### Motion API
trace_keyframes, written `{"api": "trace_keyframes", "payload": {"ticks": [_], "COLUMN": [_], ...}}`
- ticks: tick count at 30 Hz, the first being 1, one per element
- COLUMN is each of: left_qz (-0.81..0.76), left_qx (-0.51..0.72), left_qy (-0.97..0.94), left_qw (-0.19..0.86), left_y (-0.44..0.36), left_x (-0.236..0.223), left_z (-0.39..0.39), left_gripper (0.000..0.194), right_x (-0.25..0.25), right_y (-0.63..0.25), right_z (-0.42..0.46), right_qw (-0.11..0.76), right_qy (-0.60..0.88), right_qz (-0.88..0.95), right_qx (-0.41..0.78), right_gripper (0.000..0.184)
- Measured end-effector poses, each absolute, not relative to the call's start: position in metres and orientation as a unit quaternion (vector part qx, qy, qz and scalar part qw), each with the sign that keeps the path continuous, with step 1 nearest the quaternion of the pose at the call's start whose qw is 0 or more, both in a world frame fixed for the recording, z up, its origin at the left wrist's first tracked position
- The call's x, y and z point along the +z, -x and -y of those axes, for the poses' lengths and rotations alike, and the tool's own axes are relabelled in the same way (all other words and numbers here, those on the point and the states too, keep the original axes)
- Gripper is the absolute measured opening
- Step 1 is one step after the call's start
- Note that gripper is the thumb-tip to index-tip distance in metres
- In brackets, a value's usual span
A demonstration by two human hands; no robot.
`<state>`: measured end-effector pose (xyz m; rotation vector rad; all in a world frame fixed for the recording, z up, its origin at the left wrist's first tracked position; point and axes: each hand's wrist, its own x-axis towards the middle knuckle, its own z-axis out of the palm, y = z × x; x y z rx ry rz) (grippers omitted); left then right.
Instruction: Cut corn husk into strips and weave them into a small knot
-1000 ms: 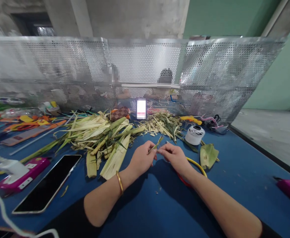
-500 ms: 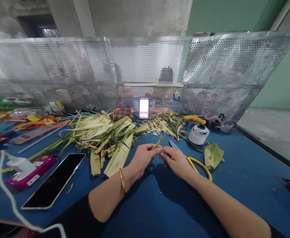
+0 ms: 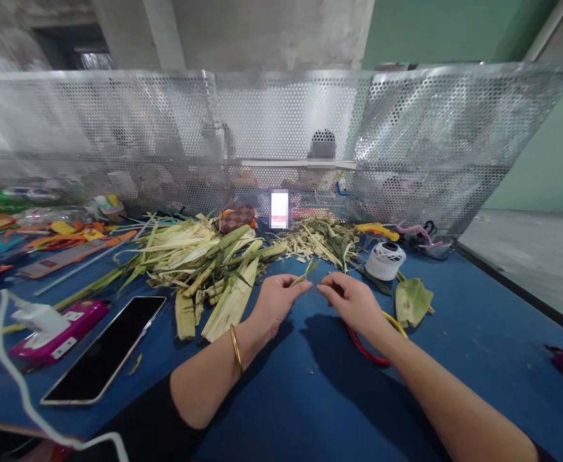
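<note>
My left hand (image 3: 277, 300) pinches a thin green strip of corn husk (image 3: 306, 274), whose end sticks up beyond the fingertips. A short gap to the right, my right hand (image 3: 351, 298) has thumb and forefinger pressed together. Whatever lies in that pinch is too small to make out. Scissors with one red and one yellow handle (image 3: 367, 351) show beneath my right hand and wrist, their blades hidden. To the right stand a spool of white thread (image 3: 386, 262) and a cut piece of green husk (image 3: 413, 301).
A heap of corn husks (image 3: 185, 250) lies behind my left hand, with finer shreds (image 3: 317, 239) farther back. Leftward are a phone (image 3: 106, 350), a magenta power strip (image 3: 60, 333) and a white cable (image 3: 22, 385). A perforated metal screen (image 3: 286, 109) borders the blue table (image 3: 281, 410).
My hands have moved apart from touching fingertips, the right shifting slightly right and up. The red scissor handle now shows, while the blade is covered. The husk strip stays in my left hand.
</note>
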<state>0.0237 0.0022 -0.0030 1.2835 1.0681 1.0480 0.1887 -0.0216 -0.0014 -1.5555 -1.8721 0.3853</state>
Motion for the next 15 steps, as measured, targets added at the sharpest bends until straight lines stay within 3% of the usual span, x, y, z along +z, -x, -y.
{"api": "trace_keyframes", "payload": {"ticks": [3,6,8,11,15], "left_qz": [-0.46,-0.47,-0.475,-0.481,-0.486], "left_qx": [0.447,0.458,0.464,0.472,0.483], "left_qy": [-0.561,-0.578,-0.583,-0.582,-0.573], "left_qw": [0.523,0.484,0.468,0.455,0.45], "left_y": [-0.022,-0.02,-0.019,-0.019,-0.018], "left_x": [-0.001,0.003,0.005,0.006,0.004], "left_z": [-0.002,-0.003,-0.003,-0.004,-0.007], "left_gripper": [0.029,0.027,0.025,0.024,0.023], "right_x": [0.011,0.016,0.015,0.009,0.0], "right_y": [-0.207,-0.226,-0.233,-0.232,-0.224], "right_z": [0.027,0.04,0.048,0.052,0.045], "right_qw": [0.182,0.016,-0.049,-0.076,-0.035], "right_qy": [0.644,0.7,0.713,0.714,0.721], "right_qz": [0.736,0.713,0.697,0.692,0.69], "right_qx": [0.107,0.049,0.06,0.078,0.045], "right_gripper": [0.012,0.027,0.033,0.04,0.041]}}
